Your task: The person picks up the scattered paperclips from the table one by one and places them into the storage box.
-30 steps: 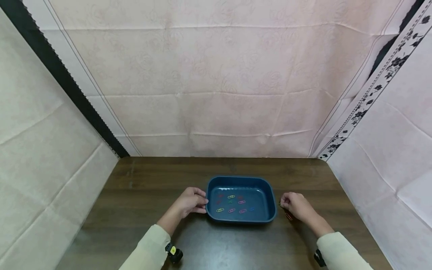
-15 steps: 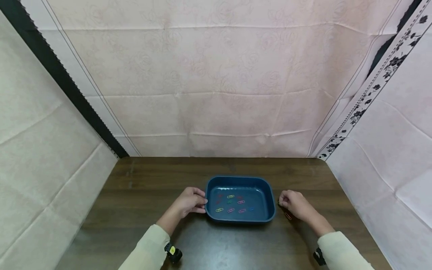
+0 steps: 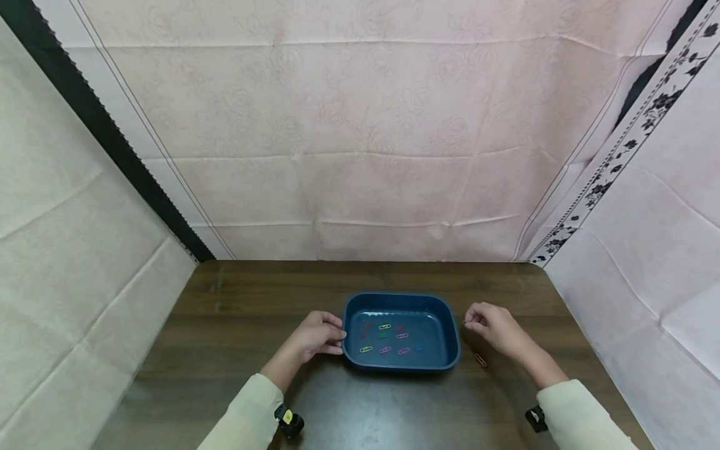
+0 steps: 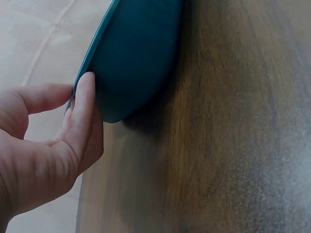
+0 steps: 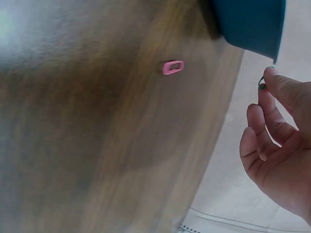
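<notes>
A dark blue tray (image 3: 439, 331) stands on the table with several paper clips in yellow, green, pink, red and blue scattered on its floor. My left hand (image 3: 315, 335) pinches the tray's left rim between thumb and fingers, which the left wrist view shows close up on the tray wall (image 4: 141, 43). Just off the tray's right side, my right hand (image 3: 497, 328) holds a small green paper clip (image 5: 262, 86) between thumb and index fingertip, the other fingers curled. Below that hand, a pink paper clip (image 3: 480, 360) lies on the wood, also plain in the right wrist view.
The brown wooden table (image 3: 371, 406) ends at a pale patterned cloth (image 3: 360, 131) hanging behind it. Similar cloth panels rise on the left (image 3: 84, 281) and right (image 3: 647, 250). Each wrist carries a small black camera.
My right hand has lifted off the table with the green paper clip, leaving the pink one lying there in fuller view. The left hand and the tray have stayed put.
</notes>
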`<act>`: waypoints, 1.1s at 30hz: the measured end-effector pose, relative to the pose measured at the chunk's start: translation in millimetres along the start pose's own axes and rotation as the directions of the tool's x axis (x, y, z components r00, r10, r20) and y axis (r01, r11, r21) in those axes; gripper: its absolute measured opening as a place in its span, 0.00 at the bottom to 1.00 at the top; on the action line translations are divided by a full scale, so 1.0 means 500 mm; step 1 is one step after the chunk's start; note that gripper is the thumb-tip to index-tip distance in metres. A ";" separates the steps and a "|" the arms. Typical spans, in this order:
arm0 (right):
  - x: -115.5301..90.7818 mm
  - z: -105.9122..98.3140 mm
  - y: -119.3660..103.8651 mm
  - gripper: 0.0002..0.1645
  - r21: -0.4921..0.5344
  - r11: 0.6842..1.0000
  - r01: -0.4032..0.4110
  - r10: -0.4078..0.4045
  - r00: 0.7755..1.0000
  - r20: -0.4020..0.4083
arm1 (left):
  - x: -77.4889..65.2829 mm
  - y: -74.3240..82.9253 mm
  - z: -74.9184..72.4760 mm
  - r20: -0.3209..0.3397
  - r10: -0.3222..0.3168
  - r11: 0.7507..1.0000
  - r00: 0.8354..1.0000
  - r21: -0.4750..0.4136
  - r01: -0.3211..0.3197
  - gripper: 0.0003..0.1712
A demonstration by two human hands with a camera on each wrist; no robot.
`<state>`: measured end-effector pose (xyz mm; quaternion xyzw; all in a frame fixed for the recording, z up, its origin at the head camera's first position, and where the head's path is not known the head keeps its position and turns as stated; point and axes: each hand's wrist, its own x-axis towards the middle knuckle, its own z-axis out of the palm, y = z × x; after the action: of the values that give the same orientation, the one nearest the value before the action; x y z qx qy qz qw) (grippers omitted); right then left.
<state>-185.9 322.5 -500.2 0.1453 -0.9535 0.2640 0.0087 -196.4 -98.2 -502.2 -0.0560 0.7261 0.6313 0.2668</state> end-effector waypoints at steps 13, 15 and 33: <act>0.031 -0.013 -0.049 0.06 0.018 0.996 0.086 -0.086 0.996 0.006 | 0.000 0.000 0.000 -0.006 -0.004 1.000 1.000 0.006 0.004 0.17; 0.036 -0.013 -0.058 0.07 0.026 0.994 0.103 -0.104 0.994 0.016 | 0.001 0.001 0.000 -0.005 -0.004 1.000 1.000 0.006 0.004 0.18; 0.079 -0.007 -0.111 0.04 0.021 0.960 0.279 -0.278 0.942 0.189 | 0.000 0.002 -0.001 0.000 -0.005 1.000 1.000 0.005 0.005 0.18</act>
<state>-208.5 268.3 -465.6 0.3033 -0.9206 0.2420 -0.0448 -197.0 -98.5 -501.3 -0.0573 0.7275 0.6288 0.2683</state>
